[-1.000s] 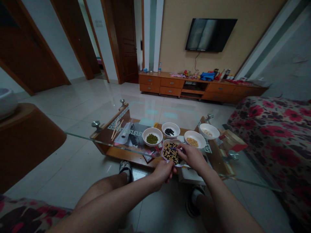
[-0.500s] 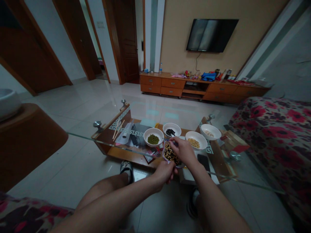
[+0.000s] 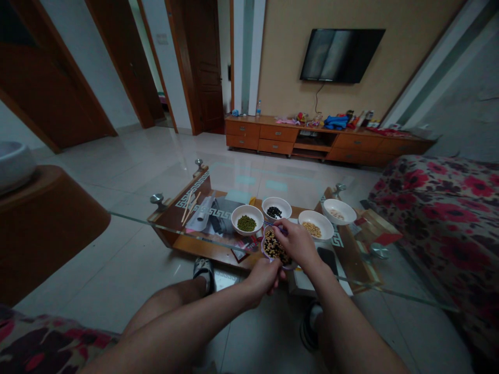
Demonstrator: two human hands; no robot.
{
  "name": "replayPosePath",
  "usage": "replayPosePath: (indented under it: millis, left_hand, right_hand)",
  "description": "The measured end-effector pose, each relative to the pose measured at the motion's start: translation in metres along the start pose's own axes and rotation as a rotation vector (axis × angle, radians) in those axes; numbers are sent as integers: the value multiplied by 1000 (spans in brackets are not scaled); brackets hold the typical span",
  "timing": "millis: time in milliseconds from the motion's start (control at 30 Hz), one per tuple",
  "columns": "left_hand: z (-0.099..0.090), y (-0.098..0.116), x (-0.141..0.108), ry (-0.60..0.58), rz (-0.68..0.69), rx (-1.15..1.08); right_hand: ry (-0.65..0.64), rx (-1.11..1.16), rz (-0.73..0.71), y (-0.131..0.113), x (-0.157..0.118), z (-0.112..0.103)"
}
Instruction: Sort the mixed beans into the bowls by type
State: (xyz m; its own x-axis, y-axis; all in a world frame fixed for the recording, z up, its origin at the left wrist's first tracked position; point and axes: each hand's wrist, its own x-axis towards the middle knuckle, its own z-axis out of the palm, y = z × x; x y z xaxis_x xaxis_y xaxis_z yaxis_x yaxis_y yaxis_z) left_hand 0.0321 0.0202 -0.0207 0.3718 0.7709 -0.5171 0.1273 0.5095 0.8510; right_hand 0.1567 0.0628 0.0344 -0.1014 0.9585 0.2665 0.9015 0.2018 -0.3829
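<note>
My left hand point(image 3: 264, 280) is closed on the near edge of a scalloped dish point(image 3: 264, 252) with a pale rim. Yellow and black beans lie mixed in the dish. Over its far right side, my right hand point(image 3: 297, 243) pinches a thin bluish tool point(image 3: 268, 224), its tip pointing left; its exact kind is too small to tell. Around the dish stand white bowls: one with green beans point(image 3: 246, 224), one with black beans point(image 3: 274, 212), and one with yellow beans point(image 3: 311, 229). A further white bowl point(image 3: 345, 214) at the right holds a few pale pieces.
The bowls stand on a glass-topped table point(image 3: 132, 218). Chopsticks point(image 3: 191, 209), papers and a dark phone-like object point(image 3: 326, 258) show at or under the glass. A flowered sofa point(image 3: 440, 208) is at the right. A low cabinet point(image 3: 276, 134) stands beneath a television point(image 3: 343, 56).
The bluish tool shows a little more clearly beyond my right fingers. My hands keep nearly the same places, and the whole view has shifted very slightly.
</note>
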Motion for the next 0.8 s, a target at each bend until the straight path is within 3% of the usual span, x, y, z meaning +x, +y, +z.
replayPosePath:
  millis: [333,800]
  left_hand:
    - [1,6,-6,6,-11,25]
    - [1,4,-6,16,-27,18]
  right_hand:
    - [-84,9,-31,28,-12,-14]
    - [-180,-66,63,51,-25,-26]
